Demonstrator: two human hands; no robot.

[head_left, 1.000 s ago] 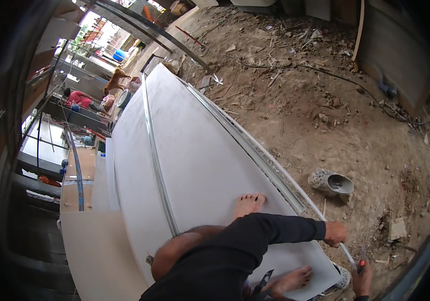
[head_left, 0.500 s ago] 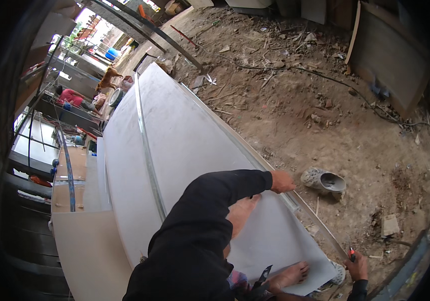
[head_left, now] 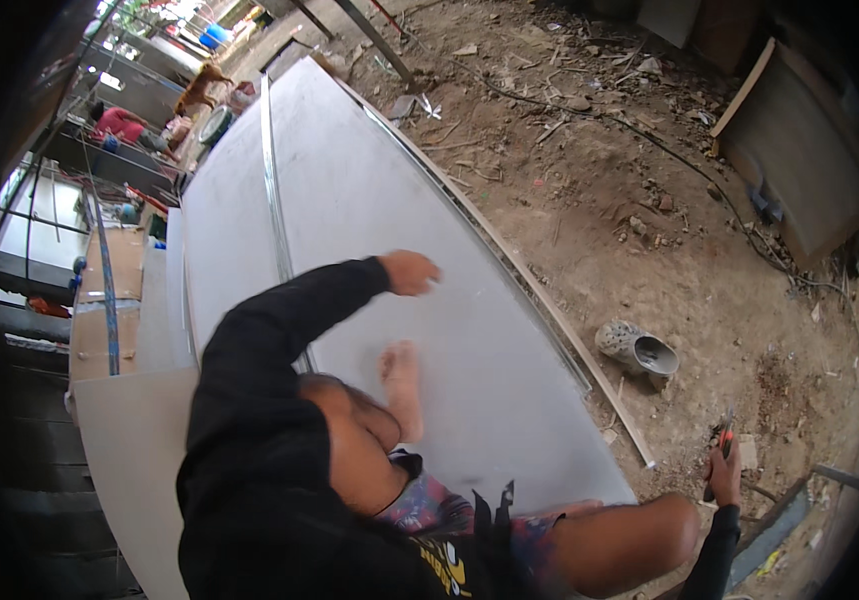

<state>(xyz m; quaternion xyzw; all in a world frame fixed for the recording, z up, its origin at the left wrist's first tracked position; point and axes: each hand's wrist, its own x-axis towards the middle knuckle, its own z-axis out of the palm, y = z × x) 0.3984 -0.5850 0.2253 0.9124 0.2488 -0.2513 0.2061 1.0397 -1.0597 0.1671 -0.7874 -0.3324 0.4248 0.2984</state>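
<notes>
A large white board [head_left: 479,370] lies beneath me, and my bare foot [head_left: 402,385] rests on it. Above its middle is my left hand [head_left: 411,273], fingers loosely bent and apart, with nothing visible in them. Off the board's right side, over the dirt, my right hand [head_left: 723,476] is wrapped around a tool with a red-and-black handle [head_left: 726,440]. A thin metal tip points away from me; its exact kind is unclear. A metal channel [head_left: 509,275] runs along the board's right edge, beside a long pale strip [head_left: 604,398]. Another metal channel [head_left: 272,180] crosses the board lengthwise on the left.
A grey clog [head_left: 639,350] lies on the dirt to the right. A dark cable [head_left: 639,125] crosses the rubble-strewn ground [head_left: 569,190]. At the far left are a person in a red shirt [head_left: 121,124] and a brown dog [head_left: 201,88]. A curved panel [head_left: 799,150] leans at far right.
My left hand has left the board's right edge and moved left over its middle. My right hand has risen away from the strip's near end, still gripping the tool. The view has shifted.
</notes>
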